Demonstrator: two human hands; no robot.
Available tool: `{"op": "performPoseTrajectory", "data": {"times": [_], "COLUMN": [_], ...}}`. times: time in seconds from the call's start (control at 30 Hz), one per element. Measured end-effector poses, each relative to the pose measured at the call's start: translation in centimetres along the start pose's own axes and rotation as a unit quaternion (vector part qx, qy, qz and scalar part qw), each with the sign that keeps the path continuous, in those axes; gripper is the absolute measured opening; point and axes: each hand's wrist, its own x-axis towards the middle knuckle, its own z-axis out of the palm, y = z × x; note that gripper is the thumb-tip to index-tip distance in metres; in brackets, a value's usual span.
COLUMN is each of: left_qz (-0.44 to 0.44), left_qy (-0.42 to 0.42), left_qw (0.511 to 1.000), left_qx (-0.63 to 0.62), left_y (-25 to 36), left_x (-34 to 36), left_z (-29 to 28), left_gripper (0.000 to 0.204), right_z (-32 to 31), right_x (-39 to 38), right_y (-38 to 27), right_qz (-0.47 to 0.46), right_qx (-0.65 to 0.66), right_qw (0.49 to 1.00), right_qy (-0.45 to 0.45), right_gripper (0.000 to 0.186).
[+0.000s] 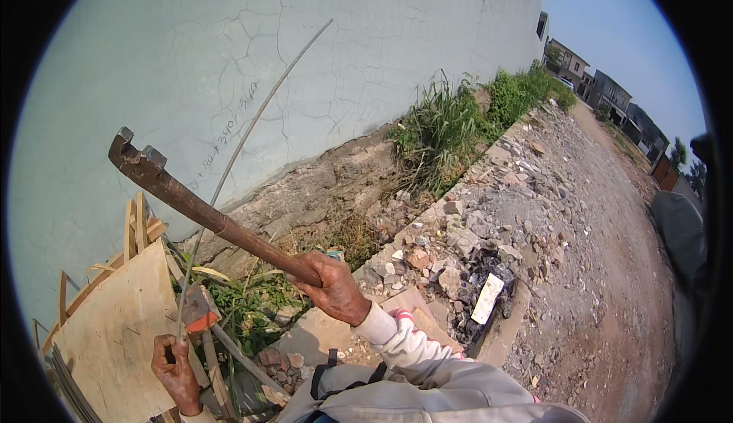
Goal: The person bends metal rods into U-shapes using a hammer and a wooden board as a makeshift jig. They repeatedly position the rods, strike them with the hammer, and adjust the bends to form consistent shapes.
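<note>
My right hand (334, 287) is wrapped round the handle end of a rusty rebar bender (217, 221), a long steel bar with two stubby jaws at its far upper-left end. The bar is raised and tilted. Lower down at the left, my left hand (177, 371) pinches the bottom end of a thin grey steel rod (243, 142). From there the rod slants up to the right, slightly curved, and crosses the bender's bar in the view. Whether the two touch I cannot tell. Beside my left hand is a piece with an orange-red edge (203, 322).
A nail-studded plywood sheet (114, 331) and wood strips (134, 228) lean at the left. A cracked pale wall (343, 56) rises ahead. Broken rubble (450, 255) covers the ground at right, beside a dirt track (611, 285). Grass (439, 129) grows along the wall.
</note>
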Motion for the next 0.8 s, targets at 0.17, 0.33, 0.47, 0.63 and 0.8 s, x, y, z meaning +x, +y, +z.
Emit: {"op": "performPoseTrajectory", "data": {"times": [0.17, 0.33, 0.47, 0.63, 0.8], "left_qz": [0.109, 0.162, 0.192, 0.146, 0.119], "left_qy": [-0.113, -0.233, -0.306, -0.317, -0.252], "left_qw": [0.973, 0.915, 0.871, 0.878, 0.901], "left_qx": [0.168, 0.285, 0.332, 0.329, 0.333], "left_y": [-0.4, -3.7, -4.8, -4.8, -3.8], "left_x": [1.5, 4.1, 6.0, 7.2, 7.0], "left_z": [-2.3, -6.0, -7.8, -9.7, -10.6], "left_gripper": [0.018, 0.015, 0.019, 0.021, 0.024], "right_z": [-0.6, -0.9, 0.8, 3.0, 3.3], "right_x": [1.6, 3.7, 4.1, 2.9, 3.5], "right_y": [0.2, 4.4, 8.6, 13.0, 16.3], "right_qz": [-0.009, 0.07, 0.144, 0.201, 0.162], "right_qx": [-0.075, 0.001, 0.069, 0.12, -0.009], "right_qw": [0.996, 0.995, 0.965, 0.921, 0.95], "right_qy": [0.05, -0.074, -0.207, -0.311, -0.268], "right_gripper": [0.041, 0.028, 0.033, 0.038, 0.026]}}
